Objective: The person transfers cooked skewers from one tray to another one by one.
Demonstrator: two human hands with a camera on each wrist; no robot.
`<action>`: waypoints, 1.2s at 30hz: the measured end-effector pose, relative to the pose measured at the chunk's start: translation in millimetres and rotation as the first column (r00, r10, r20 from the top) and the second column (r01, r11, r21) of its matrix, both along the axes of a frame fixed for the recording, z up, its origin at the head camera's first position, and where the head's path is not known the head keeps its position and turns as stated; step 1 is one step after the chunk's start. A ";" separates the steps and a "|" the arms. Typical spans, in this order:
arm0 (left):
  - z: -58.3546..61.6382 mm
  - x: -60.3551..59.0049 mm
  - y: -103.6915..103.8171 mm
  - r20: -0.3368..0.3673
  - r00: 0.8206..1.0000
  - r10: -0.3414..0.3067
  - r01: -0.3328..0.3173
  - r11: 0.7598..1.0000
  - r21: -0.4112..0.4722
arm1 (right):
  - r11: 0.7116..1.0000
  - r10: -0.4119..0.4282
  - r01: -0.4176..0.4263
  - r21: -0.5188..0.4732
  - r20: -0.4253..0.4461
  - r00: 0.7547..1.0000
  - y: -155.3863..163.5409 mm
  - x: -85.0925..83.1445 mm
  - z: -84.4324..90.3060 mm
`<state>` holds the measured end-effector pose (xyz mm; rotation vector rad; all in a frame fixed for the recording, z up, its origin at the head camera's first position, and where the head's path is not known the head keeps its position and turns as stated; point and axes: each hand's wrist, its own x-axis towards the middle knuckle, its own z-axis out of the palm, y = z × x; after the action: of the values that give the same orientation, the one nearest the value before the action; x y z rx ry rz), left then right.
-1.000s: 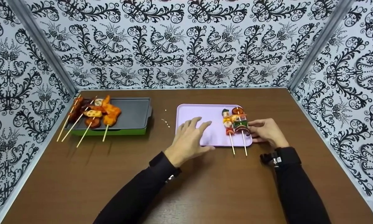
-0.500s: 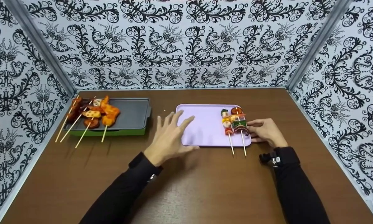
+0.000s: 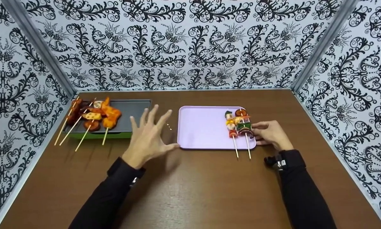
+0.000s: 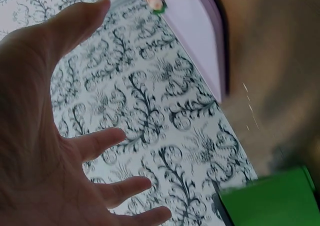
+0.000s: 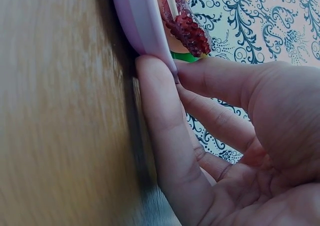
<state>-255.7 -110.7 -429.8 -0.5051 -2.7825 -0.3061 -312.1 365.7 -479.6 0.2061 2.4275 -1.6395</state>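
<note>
My left hand [image 3: 150, 135] hovers open with fingers spread over the brown table [image 3: 209, 190], between the dark grill tray [image 3: 136, 111] and the pink tray [image 3: 206, 127]. It holds nothing; in the left wrist view the left hand [image 4: 50, 136] shows a bare palm, with the pink tray [image 4: 200, 30] beyond it. My right hand [image 3: 265, 133] is at the pink tray's right edge. In the right wrist view its thumb [image 5: 160, 136] and a finger pinch the rim of the pink tray [image 5: 140, 20]. Two food skewers [image 3: 239, 125] lie on that tray beside the right hand.
Several orange and brown skewers [image 3: 95, 116] lie on the left end of the grill tray, sticks overhanging its front. The tray's green base [image 4: 270, 201] is near my left hand. Small crumbs [image 3: 169, 126] dot the table between the trays. Patterned walls enclose three sides.
My left hand has lifted off the pink tray and moved left toward the grill tray, fingers spreading. The right hand has stayed at the tray's right edge.
</note>
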 end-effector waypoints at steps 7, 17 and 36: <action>4.5 0.5 -28.4 0.014 0.997 0.075 -0.075 0.997 0.009 | 1.000 -0.009 0.009 0.013 -0.007 1.000 1.7 1.2 0.7; 14.8 6.6 -70.6 0.043 0.983 0.176 -0.179 0.978 0.102 | 1.000 -0.008 0.008 -0.003 0.007 1.000 0.8 1.0 3.5; 13.2 14.6 -113.3 0.055 0.938 0.341 -0.344 0.908 0.237 | 1.000 0.007 -0.007 -0.010 -0.012 1.000 0.6 2.4 -0.5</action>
<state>-241.1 -223.9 -416.6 0.0481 -2.7244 -0.5586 -309.7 366.4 -480.1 0.1870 2.4253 -1.6546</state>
